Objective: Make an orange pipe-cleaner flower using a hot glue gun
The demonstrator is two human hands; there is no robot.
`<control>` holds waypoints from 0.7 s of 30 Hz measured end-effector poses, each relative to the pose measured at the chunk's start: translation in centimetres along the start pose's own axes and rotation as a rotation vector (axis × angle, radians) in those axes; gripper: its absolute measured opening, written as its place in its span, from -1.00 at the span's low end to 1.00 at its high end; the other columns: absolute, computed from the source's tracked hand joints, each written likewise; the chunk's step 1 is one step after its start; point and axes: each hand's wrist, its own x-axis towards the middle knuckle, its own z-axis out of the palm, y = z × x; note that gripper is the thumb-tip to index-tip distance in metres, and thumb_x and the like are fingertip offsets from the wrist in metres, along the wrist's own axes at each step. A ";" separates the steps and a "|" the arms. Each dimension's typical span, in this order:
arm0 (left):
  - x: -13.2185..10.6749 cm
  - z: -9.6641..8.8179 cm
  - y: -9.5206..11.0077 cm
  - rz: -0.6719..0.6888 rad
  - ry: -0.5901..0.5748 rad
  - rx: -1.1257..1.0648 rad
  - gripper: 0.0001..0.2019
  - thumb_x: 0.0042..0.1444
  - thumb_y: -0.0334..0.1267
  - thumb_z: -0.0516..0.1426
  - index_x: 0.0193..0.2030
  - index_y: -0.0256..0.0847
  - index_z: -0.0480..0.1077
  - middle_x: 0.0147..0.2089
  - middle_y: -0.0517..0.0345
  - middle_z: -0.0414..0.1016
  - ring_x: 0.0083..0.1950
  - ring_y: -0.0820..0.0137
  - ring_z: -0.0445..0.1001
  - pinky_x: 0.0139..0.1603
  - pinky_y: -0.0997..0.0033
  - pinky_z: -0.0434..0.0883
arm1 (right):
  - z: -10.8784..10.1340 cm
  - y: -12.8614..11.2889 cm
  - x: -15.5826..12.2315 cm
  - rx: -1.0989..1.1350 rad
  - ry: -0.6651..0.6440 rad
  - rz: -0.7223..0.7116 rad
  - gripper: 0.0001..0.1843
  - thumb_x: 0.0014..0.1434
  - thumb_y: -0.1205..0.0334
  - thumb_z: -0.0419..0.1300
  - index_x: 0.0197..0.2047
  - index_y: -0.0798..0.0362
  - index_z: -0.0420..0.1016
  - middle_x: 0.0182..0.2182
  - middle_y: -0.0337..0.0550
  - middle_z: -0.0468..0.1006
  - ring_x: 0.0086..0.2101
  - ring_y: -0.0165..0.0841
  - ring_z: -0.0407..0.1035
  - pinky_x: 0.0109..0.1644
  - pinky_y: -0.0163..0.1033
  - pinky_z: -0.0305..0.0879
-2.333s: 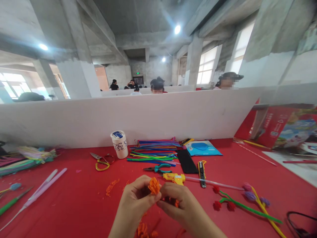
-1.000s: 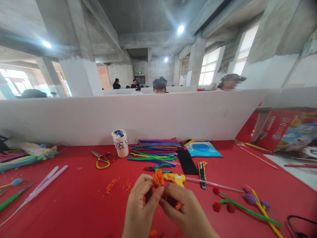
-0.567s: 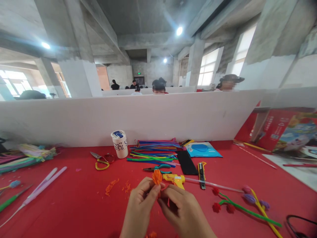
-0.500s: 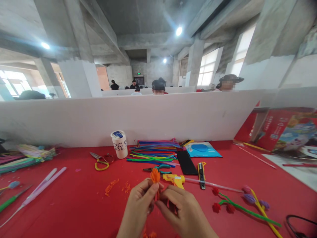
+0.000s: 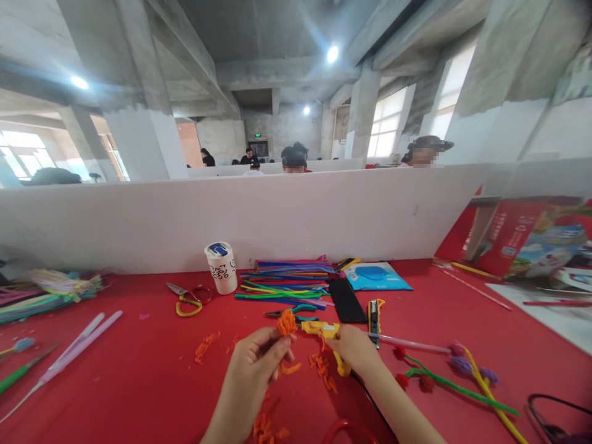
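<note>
My left hand [image 5: 257, 365] is closed round the stem of a small orange pipe-cleaner flower [image 5: 287, 322], held upright above the red table [image 5: 139, 382]. My right hand [image 5: 355, 349] has closed on the handle of a yellow glue gun [image 5: 324, 330], whose clear glue stick [image 5: 407, 342] points right. Orange clippings [image 5: 321, 368] lie scattered between and below my hands.
Behind the hands lie teal pliers [image 5: 296, 310], a pile of coloured pipe cleaners [image 5: 289, 280], a black case [image 5: 346, 300], a yellow utility knife [image 5: 374, 311], scissors [image 5: 187, 299] and a white cup [image 5: 221, 267]. Finished pipe-cleaner flowers [image 5: 453, 376] lie right; a white partition [image 5: 231, 216] runs behind.
My right hand let go of the orange flower and moved right to grasp the glue gun. My left hand alone keeps the flower. More orange clippings show on the table.
</note>
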 end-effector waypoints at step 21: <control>0.7 -2.0 0.5 -0.172 -0.087 -0.426 -0.86 -0.03 -0.30 0.15 -0.52 -0.26 0.29 -0.66 0.27 0.39 -0.74 0.70 0.15 -0.75 0.73 0.02 | -6.0 -5.5 -9.7 0.954 -0.158 -0.205 -0.71 -0.15 0.04 0.21 -0.50 0.12 0.41 -0.75 -0.29 0.31 -0.72 -0.52 0.12 -0.65 -0.40 0.07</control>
